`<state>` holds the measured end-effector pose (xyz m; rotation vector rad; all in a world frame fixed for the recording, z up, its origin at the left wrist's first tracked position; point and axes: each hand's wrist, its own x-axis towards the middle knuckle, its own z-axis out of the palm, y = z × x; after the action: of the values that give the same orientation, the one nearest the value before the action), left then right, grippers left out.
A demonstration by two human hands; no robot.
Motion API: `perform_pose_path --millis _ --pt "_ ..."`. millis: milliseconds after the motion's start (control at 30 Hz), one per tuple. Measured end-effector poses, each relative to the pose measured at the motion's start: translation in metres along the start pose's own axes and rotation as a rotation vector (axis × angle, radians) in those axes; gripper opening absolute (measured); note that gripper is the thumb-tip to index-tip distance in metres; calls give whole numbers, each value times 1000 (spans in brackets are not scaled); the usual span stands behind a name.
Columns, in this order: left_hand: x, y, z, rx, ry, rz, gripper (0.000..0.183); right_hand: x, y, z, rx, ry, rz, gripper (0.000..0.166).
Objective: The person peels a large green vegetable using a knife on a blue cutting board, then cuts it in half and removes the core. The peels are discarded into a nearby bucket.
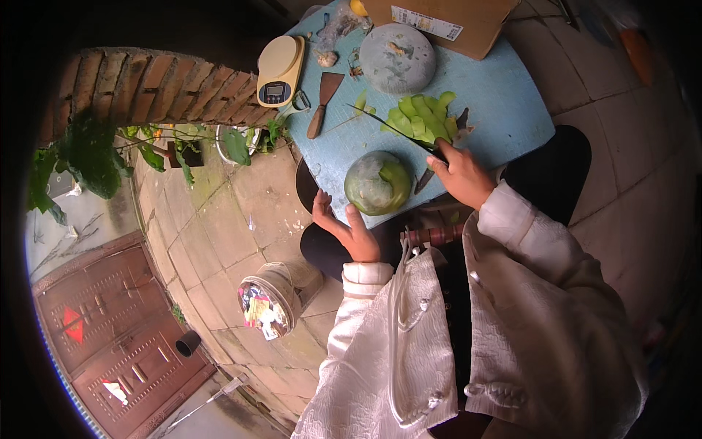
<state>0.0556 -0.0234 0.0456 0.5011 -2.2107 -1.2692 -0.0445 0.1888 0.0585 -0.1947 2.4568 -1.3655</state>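
Observation:
My right hand [463,171] is closed around the handle of a knife [392,128], whose dark, narrow blade points to the upper left over the blue table. Beside the blade lies a pile of green leafy pieces or peelings [419,118]. My left hand [348,228], fingers apart and holding nothing, is at the table's near edge, just below a partly peeled green gourd or pumpkin [377,183]. Farther back sits a whole grey-green pumpkin [397,58] with a stub of stem. A scraper with a wooden handle [324,104] lies left of the knife tip.
On the blue table [493,104] stand a kitchen scale [278,71], a garlic bulb [327,58] and a cardboard box [439,22]. A peeler [296,104] lies at the left edge. A bucket of rubbish [267,307] stands on the tiled floor, and a low brick wall [159,88] runs left.

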Motion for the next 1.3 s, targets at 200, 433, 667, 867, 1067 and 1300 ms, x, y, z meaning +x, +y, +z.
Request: perform_pose_path --millis 200,433,667,867,1067,1300 --pt "22 -13 -37 138 26 -128 52 -7 -2 -20 113 -6 -50 29" --pt "15 -11 -37 -296 -120 -387 66 -15 2 -16 -120 -46 40 30" --pt "-6 33 -4 214 -112 48 45 -25 -7 -8 -215 -64 -113 22" --pt "-5 38 21 266 -54 126 64 -32 -20 -2 -180 -102 -196 22" --pt "-14 26 8 312 -110 125 78 -38 -9 -6 -84 -74 -202 20" --pt "-30 12 6 285 -83 76 82 -43 4 -3 -113 -31 -257 22"
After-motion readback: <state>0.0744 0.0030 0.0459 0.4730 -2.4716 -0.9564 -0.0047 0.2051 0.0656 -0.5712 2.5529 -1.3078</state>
